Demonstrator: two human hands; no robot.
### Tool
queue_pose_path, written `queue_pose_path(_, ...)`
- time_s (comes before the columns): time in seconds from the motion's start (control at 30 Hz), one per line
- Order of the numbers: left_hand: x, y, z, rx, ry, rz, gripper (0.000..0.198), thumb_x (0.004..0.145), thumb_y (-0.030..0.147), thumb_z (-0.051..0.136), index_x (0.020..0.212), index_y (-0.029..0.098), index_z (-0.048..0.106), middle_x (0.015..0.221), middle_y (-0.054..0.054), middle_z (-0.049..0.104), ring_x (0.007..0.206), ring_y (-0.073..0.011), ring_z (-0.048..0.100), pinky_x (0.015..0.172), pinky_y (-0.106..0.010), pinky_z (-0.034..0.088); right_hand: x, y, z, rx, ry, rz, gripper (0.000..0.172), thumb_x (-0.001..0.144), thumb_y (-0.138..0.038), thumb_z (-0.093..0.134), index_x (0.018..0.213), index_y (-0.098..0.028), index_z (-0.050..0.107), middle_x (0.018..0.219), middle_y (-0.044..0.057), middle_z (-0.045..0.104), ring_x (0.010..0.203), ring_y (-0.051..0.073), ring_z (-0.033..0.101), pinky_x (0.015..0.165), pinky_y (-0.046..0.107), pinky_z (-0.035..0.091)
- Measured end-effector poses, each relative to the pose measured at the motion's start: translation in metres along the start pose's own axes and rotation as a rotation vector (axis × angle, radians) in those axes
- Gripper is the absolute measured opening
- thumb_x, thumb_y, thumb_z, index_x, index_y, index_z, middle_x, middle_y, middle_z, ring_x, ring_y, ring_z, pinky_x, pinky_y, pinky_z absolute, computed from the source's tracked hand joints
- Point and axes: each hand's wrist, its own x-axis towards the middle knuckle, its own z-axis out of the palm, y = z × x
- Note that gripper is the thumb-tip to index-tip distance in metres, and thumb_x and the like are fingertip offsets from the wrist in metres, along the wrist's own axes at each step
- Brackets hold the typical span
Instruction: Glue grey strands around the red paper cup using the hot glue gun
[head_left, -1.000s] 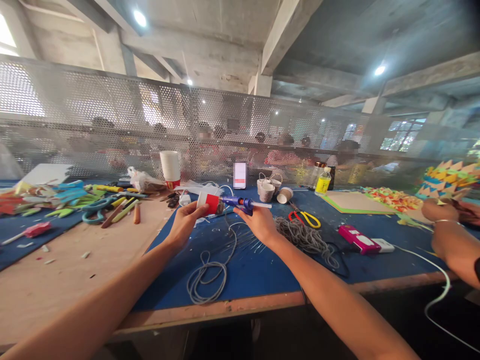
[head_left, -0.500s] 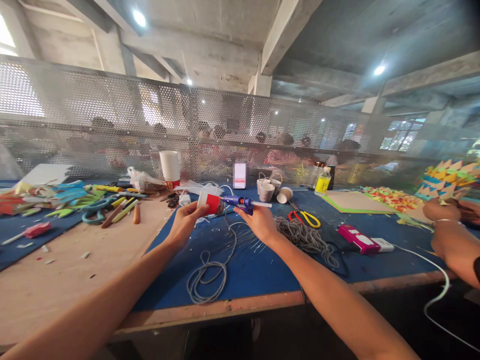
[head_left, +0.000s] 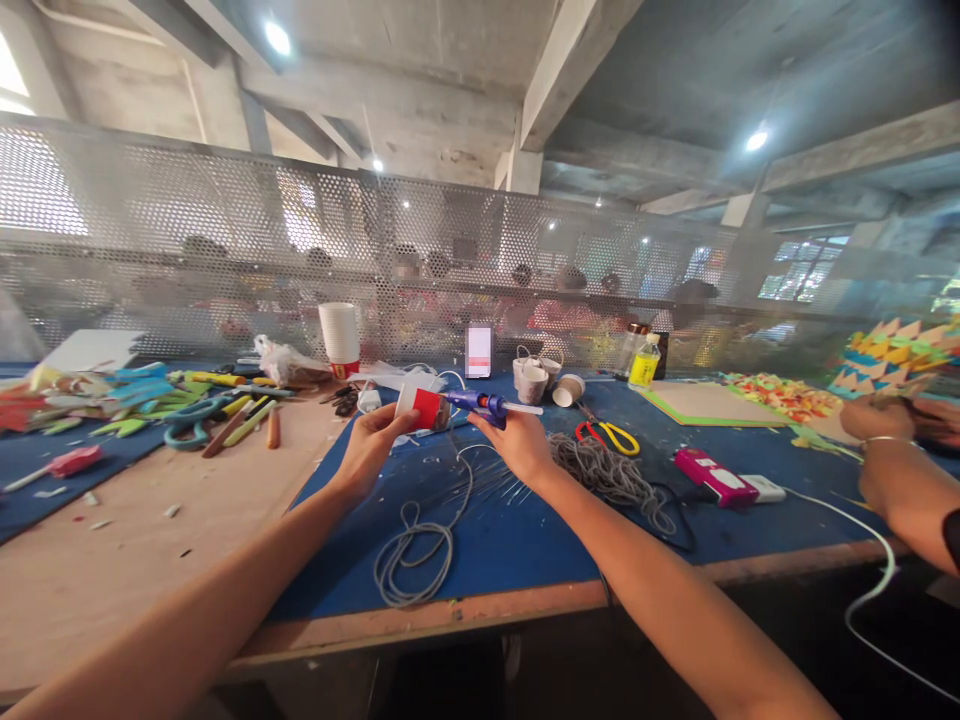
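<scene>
Tipped on its side above the blue mat, a red and white paper cup (head_left: 427, 408) is gripped by my left hand (head_left: 373, 445). My right hand (head_left: 523, 445) is closed around a blue glue gun (head_left: 480, 403), with a pale glue stick (head_left: 525, 409) poking out of its back. The gun's nozzle points left at the cup's end, close to or touching it; I cannot tell which. Grey cord (head_left: 414, 560) runs down from near the cup and lies in loops on the mat. A larger heap of grey cord (head_left: 615, 478) rests right of my right hand.
Behind stand a phone (head_left: 478, 352), a cup stack (head_left: 340, 335), cord-wrapped cups (head_left: 532, 380) and a yellow-labelled bottle (head_left: 645, 362). Yellow-handled scissors (head_left: 619, 438) and a magenta box (head_left: 715, 477) lie to the right. Another person's hand (head_left: 881, 420) works at far right. Tools and paper scraps cover the left.
Almost nothing differs. The cup and glue gun stay in the same hands at nearly the same place; the whole view has shifted very slightly.
</scene>
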Motion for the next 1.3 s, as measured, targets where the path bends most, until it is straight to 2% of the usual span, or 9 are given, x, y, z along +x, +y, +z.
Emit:
queue_pose_path(0.2,0.002,-0.004,-0.001,-0.032,0.043,-0.007,0.039,0.076,0.049,0.075,0.101,0.019,0.080,0.096,-0.006,0.081,0.093,-0.0293,0.071,0.091,-0.038,0.051,0.000,-0.002,-0.005,-0.039,0.010,0.071,0.037,0.095,-0.055,0.057,0.107,-0.022,0.069,0.092,0.007,0.077,0.090,0.025,0.073,0.068,0.025,0.044)
queue_pose_path(0.33,0.003,-0.005,-0.002,-0.038,0.049,-0.002,0.038,0.074,0.049,0.077,0.097,0.019,0.080,0.093,-0.006,0.081,0.091,-0.0278,0.071,0.088,-0.036,0.051,0.002,0.001,-0.007,-0.038,-0.030,0.126,0.039,0.098,-0.053,0.051,0.115,-0.020,0.062,0.102,0.009,0.075,0.094,0.025,0.071,0.072,0.028,0.046)
queue_pose_path(0.53,0.003,-0.002,0.000,-0.044,0.063,-0.005,0.047,0.071,0.054,0.078,0.097,0.016,0.080,0.091,-0.008,0.080,0.087,-0.0279,0.072,0.083,-0.036,0.053,0.002,0.021,0.002,-0.208,-0.147,0.159,0.038,0.093,-0.029,0.053,0.127,-0.013,0.052,0.127,0.016,0.063,0.113,0.027,0.063,0.090,0.034,0.047)
queue_pose_path(0.77,0.003,-0.002,0.001,-0.063,0.052,-0.007,0.046,0.070,0.057,0.078,0.093,0.018,0.080,0.093,-0.007,0.080,0.088,-0.0284,0.072,0.085,-0.036,0.054,0.004,0.037,0.013,-0.361,-0.279,0.272,0.041,0.091,-0.027,0.051,0.129,-0.012,0.053,0.128,0.020,0.057,0.119,0.033,0.058,0.096,0.045,0.044)
queue_pose_path(1.0,0.003,-0.004,0.001,-0.099,0.013,-0.027,0.039,0.070,0.053,0.080,0.090,0.019,0.081,0.091,-0.007,0.080,0.086,-0.0270,0.072,0.083,-0.035,0.054,0.003,0.043,0.013,-0.365,-0.244,0.289,0.039,0.088,-0.023,0.054,0.125,-0.014,0.061,0.128,0.020,0.058,0.123,0.036,0.053,0.101,0.053,0.041)
queue_pose_path(1.07,0.003,-0.003,0.002,-0.099,0.011,-0.044,0.040,0.070,0.054,0.079,0.088,0.019,0.080,0.091,-0.008,0.080,0.086,-0.0280,0.072,0.082,-0.036,0.055,0.003,0.037,0.009,-0.295,-0.150,0.225,0.036,0.086,-0.020,0.055,0.122,-0.017,0.063,0.128,0.017,0.059,0.124,0.034,0.052,0.102,0.052,0.040)
queue_pose_path(1.13,0.002,-0.002,0.003,-0.113,-0.005,-0.055,0.038,0.070,0.053,0.079,0.089,0.020,0.080,0.092,-0.008,0.080,0.087,-0.0283,0.072,0.083,-0.037,0.055,0.005,0.026,0.006,-0.092,-0.084,0.129,0.034,0.086,-0.016,0.054,0.118,-0.019,0.065,0.123,0.013,0.063,0.121,0.028,0.056,0.104,0.046,0.042)
queue_pose_path(1.2,0.001,0.000,0.004,-0.134,-0.024,-0.067,0.036,0.071,0.052,0.079,0.090,0.021,0.080,0.092,-0.008,0.080,0.087,-0.0284,0.072,0.083,-0.037,0.055,0.006,0.013,0.006,0.250,-0.151,0.070,0.033,0.084,-0.012,0.053,0.115,-0.019,0.064,0.117,0.008,0.068,0.108,0.018,0.064,0.099,0.034,0.047)
queue_pose_path(1.3,0.000,0.001,0.005,-0.146,-0.029,-0.089,0.035,0.071,0.051,0.079,0.089,0.021,0.080,0.089,-0.008,0.081,0.087,-0.0287,0.073,0.083,-0.038,0.055,0.005,-0.002,0.013,0.662,-0.313,0.118,0.031,0.085,-0.016,0.058,0.116,-0.019,0.061,0.110,0.006,0.073,0.104,0.016,0.068,0.092,0.030,0.052)
